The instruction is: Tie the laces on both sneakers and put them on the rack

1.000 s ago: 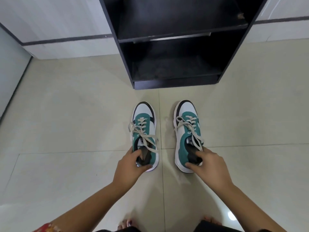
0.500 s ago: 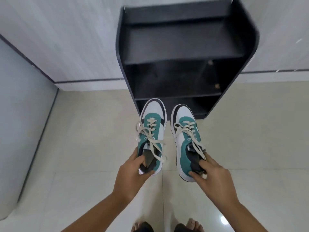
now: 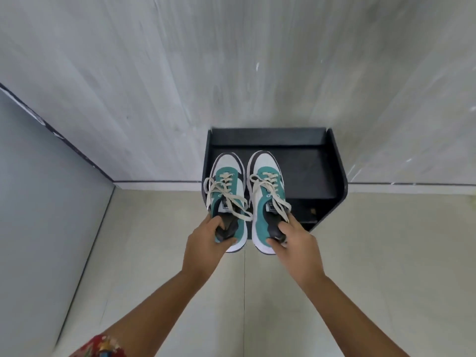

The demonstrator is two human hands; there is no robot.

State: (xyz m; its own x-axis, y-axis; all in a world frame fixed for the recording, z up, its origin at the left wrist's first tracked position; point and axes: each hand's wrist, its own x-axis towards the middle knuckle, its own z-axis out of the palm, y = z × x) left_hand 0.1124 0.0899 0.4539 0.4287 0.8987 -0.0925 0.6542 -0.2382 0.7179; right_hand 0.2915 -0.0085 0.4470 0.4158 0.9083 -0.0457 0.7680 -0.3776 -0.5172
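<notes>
Sneakers side by side at frame centre, held up over the left part of the black rack [image 3: 332, 173], toes toward the top of the frame and the grey wall [image 3: 180, 73], heels toward the bottom. Long axes running nearly straight up and down the frame, close to parallel, a narrow gap between the two. Left sneaker [image 3: 226, 194] gripped at the heel collar by the left hand [image 3: 203, 247], thumb tucked into the dark opening, fingers curled under the heel. Right sneaker [image 3: 268, 197] gripped likewise by the right hand [image 3: 296, 246], fingers closed around the back of the collar, thumb along the inner edge. Cream laces [image 3: 226, 199] tied in bows on both, loops and ends draped across the teal tongues. Toes overlapping the rack's top shelf in the picture; contact with it impossible to judge. Pale tiled floor [image 3: 386, 253] across the lower half. Patterned red sleeve [image 3: 103, 347] at lower left.
</notes>
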